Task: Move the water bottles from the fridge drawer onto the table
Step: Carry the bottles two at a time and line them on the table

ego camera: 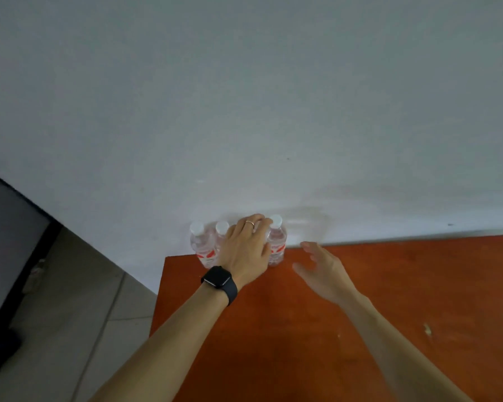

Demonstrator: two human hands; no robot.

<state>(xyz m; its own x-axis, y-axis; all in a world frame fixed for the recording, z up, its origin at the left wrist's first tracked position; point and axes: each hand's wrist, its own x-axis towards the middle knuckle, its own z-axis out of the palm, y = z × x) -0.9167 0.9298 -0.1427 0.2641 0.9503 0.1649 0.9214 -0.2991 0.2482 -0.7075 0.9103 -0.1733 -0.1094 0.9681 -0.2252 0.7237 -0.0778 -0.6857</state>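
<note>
Orange table (389, 285) holds the water bottles (277, 242) at its back corner, lined against the wall (273, 111) for room, my left hand (244, 250) curled over them, grip unclear, maybe seating one, right hand (323, 271) spread, empty.

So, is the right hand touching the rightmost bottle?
Apart. The head view shows a clear gap between the right hand and the rightmost bottle.
</note>
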